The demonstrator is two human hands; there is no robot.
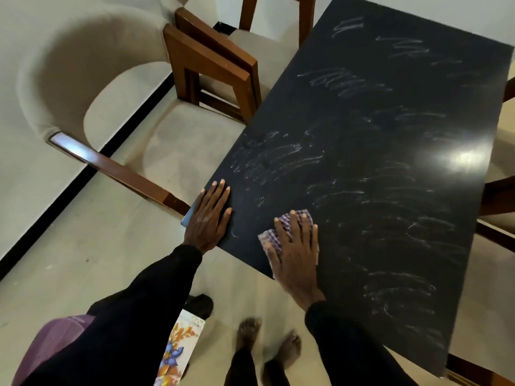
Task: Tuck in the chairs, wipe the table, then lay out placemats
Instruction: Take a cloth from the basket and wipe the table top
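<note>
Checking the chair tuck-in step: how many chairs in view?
4 beige-cushioned wooden chairs around the black table: near left chair, far left chair, far right chair, near right chair. Right pair mostly cut off; others may be hidden.

A dark desk (376, 135) fills the right of the view, its top covered in pale smeared streaks, with a bright glare near its right edge. The left hand (207, 215) lies flat at the near left corner, fingers (220, 190) straight. The right hand (296, 254) presses flat on a purple checked cloth (303, 214) just inside the near edge. A beige chair (172, 140) with wooden arms stands at the left edge, a second chair (250, 40) beyond it. A flower-printed mat (178, 349) shows under the left arm, above bare feet (248, 332) on the floor.
</note>
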